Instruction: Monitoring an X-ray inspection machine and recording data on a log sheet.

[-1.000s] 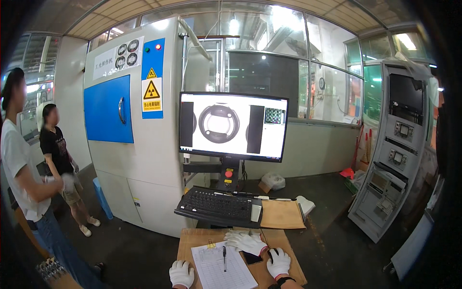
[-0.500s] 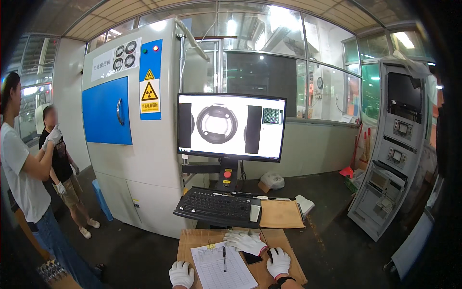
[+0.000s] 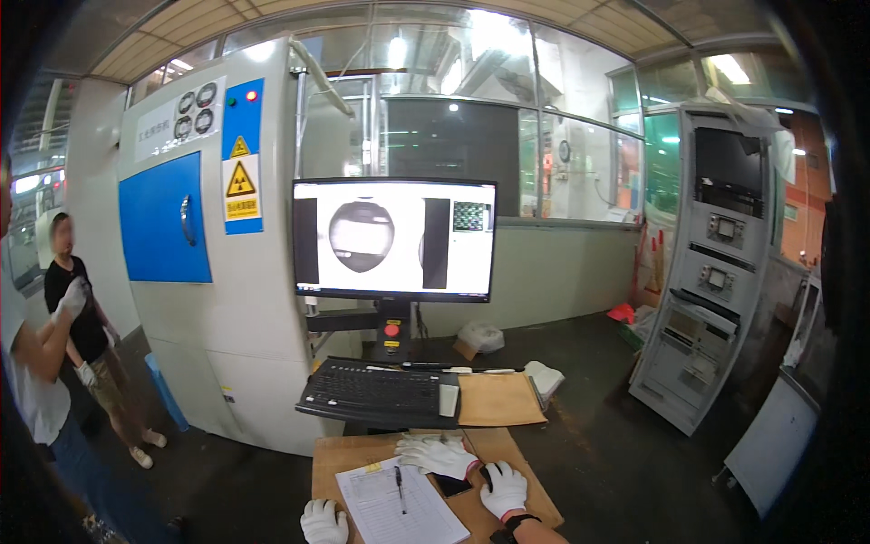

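your right hand [image 3: 504, 491], in a white glove, lay on the right of the worktop [image 3: 326, 459], its fingers grasping a dark mouse [image 3: 487, 474] from above; the mouse sat mostly hidden beneath them, presumably held that way so you could steer it while facing the monitor [image 3: 394, 238]. your left hand [image 3: 323, 522] rested at the near left edge, fingers released and loosely bent, with nothing seen in them, perhaps just for support. the sheets of paper [image 3: 388, 513] lay slanted between your hands, likely to be within reach of either, and the pen [image 3: 401, 487] lay lengthwise on top, handy for picking up. a phone-like slab [image 3: 453, 485] and crumpled gloves [image 3: 433, 452] sat near the mouse, seemingly set there to leave it some room. the worktop was dull brown and looked like cardboard; the gloves were soft, white and knitted-looking, the paper thin and ruled, the slab flat and dark, the pen slim. beyond them, the keyboard [image 3: 372, 390] was black with rows of small keys, beside a flat tan folder [image 3: 498, 400], and the glossy screen showed a rounded grey shape.
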Demonstrator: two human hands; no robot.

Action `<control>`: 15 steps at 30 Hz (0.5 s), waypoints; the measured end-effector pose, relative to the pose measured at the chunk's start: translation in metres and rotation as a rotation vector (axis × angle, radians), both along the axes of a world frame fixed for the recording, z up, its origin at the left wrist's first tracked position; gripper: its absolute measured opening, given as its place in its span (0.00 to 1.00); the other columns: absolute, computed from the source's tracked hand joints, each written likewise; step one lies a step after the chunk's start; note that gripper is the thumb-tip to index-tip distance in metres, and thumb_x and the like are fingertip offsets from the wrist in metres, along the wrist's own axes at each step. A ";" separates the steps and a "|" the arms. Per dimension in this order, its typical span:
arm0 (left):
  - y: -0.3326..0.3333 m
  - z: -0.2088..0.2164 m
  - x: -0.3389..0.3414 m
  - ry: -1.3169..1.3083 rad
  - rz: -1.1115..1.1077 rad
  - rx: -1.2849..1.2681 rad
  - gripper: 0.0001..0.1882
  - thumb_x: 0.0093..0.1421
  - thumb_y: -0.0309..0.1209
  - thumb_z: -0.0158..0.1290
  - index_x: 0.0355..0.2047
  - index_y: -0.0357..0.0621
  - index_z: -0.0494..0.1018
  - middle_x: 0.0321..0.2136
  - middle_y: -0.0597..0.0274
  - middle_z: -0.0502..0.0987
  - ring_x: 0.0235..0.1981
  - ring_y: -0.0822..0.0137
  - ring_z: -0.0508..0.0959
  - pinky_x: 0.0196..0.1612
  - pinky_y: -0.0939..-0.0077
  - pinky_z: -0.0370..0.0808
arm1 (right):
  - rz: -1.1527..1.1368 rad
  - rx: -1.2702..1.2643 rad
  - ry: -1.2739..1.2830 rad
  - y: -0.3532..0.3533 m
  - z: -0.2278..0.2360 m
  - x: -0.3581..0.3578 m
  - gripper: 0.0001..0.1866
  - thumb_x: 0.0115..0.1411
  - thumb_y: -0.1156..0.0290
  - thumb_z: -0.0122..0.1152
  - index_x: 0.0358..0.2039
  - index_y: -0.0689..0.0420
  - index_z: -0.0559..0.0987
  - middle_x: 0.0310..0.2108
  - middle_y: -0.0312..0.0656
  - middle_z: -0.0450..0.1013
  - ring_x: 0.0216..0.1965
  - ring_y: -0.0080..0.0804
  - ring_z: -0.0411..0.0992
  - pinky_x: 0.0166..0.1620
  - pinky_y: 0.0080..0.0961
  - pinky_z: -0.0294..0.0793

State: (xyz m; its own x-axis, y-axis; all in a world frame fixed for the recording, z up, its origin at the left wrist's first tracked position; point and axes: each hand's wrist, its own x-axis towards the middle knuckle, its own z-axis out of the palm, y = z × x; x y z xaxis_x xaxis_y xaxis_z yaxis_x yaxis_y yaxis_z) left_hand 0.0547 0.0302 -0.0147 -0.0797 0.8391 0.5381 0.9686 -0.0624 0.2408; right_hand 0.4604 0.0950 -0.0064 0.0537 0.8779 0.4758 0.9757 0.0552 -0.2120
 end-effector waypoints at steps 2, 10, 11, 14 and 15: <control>-0.003 0.003 0.001 -0.004 -0.016 0.011 0.14 0.62 0.39 0.55 0.44 0.47 0.79 0.48 0.52 0.79 0.55 0.47 0.75 0.57 0.53 0.74 | -0.013 -0.003 0.009 0.001 -0.004 0.001 0.29 0.53 0.58 0.63 0.57 0.47 0.75 0.56 0.46 0.72 0.49 0.53 0.73 0.51 0.52 0.73; -0.005 0.006 0.000 -0.006 -0.025 0.046 0.15 0.60 0.39 0.56 0.44 0.46 0.79 0.47 0.49 0.79 0.53 0.46 0.76 0.55 0.52 0.75 | 0.040 0.045 -0.011 0.005 -0.009 0.002 0.28 0.55 0.59 0.65 0.57 0.47 0.75 0.56 0.45 0.72 0.46 0.52 0.74 0.49 0.52 0.74; -0.008 0.004 0.000 -0.011 -0.019 0.051 0.15 0.60 0.39 0.56 0.44 0.45 0.79 0.47 0.49 0.79 0.53 0.45 0.76 0.56 0.52 0.75 | 0.057 0.041 -0.015 0.007 -0.009 0.001 0.28 0.55 0.59 0.65 0.57 0.47 0.75 0.56 0.45 0.71 0.47 0.52 0.74 0.49 0.52 0.74; -0.002 0.011 0.002 0.008 -0.039 0.040 0.16 0.60 0.39 0.57 0.44 0.45 0.79 0.48 0.49 0.79 0.54 0.45 0.76 0.56 0.52 0.75 | 0.032 0.047 0.001 0.002 -0.011 0.005 0.28 0.55 0.59 0.65 0.58 0.47 0.74 0.56 0.46 0.71 0.47 0.53 0.74 0.50 0.52 0.74; -0.001 0.010 0.002 0.009 -0.040 0.040 0.16 0.60 0.39 0.57 0.44 0.45 0.79 0.48 0.49 0.79 0.54 0.45 0.76 0.56 0.52 0.75 | 0.031 0.047 0.002 0.003 -0.011 0.005 0.28 0.55 0.59 0.65 0.58 0.47 0.74 0.56 0.46 0.71 0.47 0.53 0.74 0.50 0.52 0.74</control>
